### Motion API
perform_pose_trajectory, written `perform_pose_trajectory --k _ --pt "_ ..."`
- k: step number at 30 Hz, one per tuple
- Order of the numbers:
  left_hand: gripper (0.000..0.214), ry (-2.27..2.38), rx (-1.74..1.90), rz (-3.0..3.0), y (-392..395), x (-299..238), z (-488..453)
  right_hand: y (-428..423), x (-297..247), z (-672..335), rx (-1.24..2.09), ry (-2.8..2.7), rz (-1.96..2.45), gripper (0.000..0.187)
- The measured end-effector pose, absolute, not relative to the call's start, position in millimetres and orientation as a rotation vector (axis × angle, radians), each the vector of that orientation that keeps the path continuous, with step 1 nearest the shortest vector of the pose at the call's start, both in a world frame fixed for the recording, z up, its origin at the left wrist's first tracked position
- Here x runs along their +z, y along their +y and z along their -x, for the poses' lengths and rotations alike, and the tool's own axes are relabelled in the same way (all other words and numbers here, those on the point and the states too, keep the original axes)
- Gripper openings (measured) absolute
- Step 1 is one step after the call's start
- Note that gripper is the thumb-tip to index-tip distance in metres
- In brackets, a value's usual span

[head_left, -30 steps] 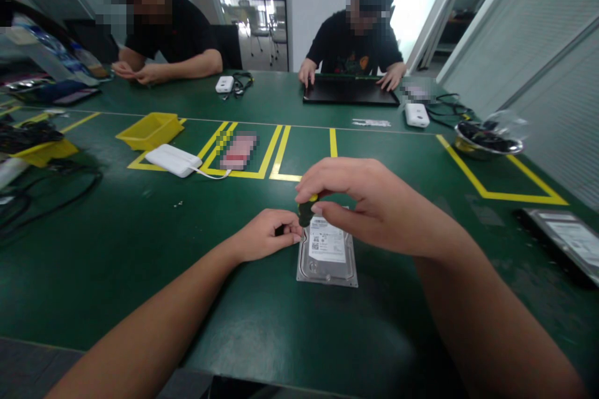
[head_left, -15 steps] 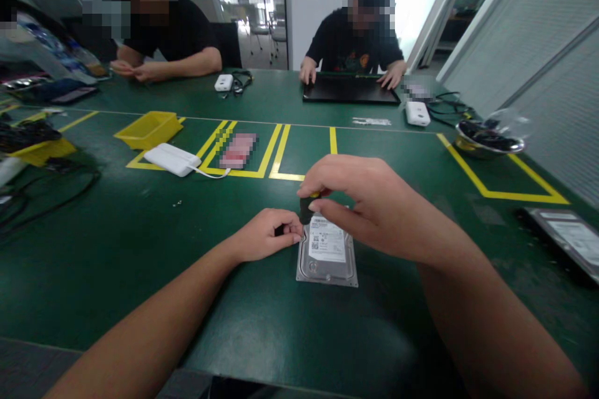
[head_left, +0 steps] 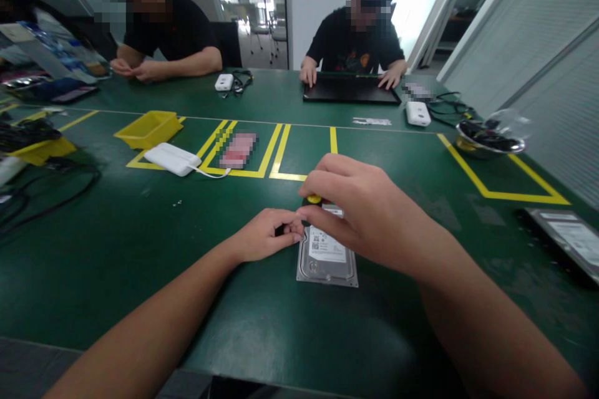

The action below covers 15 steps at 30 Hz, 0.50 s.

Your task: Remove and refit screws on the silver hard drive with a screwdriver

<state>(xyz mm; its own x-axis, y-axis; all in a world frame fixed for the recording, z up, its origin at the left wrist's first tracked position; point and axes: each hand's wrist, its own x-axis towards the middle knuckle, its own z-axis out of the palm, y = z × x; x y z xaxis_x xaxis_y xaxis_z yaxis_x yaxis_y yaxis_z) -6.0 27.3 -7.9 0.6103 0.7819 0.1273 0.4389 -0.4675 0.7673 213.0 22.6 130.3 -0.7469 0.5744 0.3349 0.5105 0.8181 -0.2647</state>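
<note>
A silver hard drive (head_left: 327, 265) with a white label lies flat on the green table in front of me. My left hand (head_left: 274, 234) rests at its left edge, fingers curled and the thumb tip against the drive's side. Over the drive's far left part, my right hand (head_left: 355, 199) grips a short screwdriver (head_left: 314, 199) with a black and yellow handle between thumb and fingers. The screwdriver's tip and the far end of the drive are hidden by my hands.
Another hard drive (head_left: 568, 237) lies at the right. A metal bowl (head_left: 491, 143) with dark contents stands beyond it. To the left are a yellow bin (head_left: 150, 129), a white power bank (head_left: 172, 159) and a cabled phone (head_left: 238, 151). Across the table, a person touches a black panel (head_left: 350, 88).
My right hand has turned with the screwdriver and its fingers have shifted, so more of the yellow handle end shows. My left hand and the hard drive stay in place.
</note>
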Motion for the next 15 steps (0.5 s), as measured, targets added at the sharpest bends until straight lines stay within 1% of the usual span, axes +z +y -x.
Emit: perform_pose_trajectory --k 3,11,15 --pt "0.019 0.965 0.606 -2.104 27.2 -8.5 6.1 21.4 129.9 -211.4 0.2 -2.591 0.815 0.009" --pt "0.025 1.095 0.585 -2.156 22.5 -0.3 4.5 23.9 120.3 -204.4 0.21 -2.545 0.81 0.028" --pt "0.023 1.093 0.589 -2.148 21.7 -2.9 3.8 21.0 118.7 -201.9 0.246 -2.617 0.851 0.036"
